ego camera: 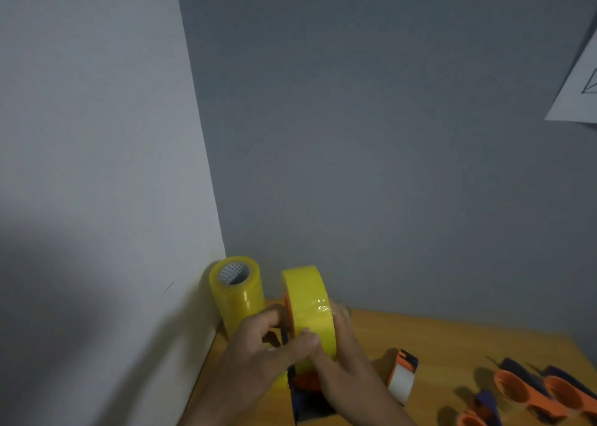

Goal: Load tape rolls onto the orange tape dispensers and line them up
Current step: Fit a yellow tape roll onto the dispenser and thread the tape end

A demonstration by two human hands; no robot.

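The grip of both hands, left hand (258, 348) and right hand (342, 357), is closed on the tape roll (310, 309), held upright on the orange dispenser (307, 382) at six o'clock; the empty dispensers (536, 390) are seen at three o'clock on the worktop (436, 338).

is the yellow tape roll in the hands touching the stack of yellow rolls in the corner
Apart. The head view shows a strip of grey wall between the held yellow tape roll and the corner stack of yellow tape rolls.

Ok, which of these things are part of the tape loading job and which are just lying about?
Part of the job:
tape roll held by left hand and right hand
stack of tape rolls
empty orange dispensers
small dispenser

Lying about:
paper on the wall
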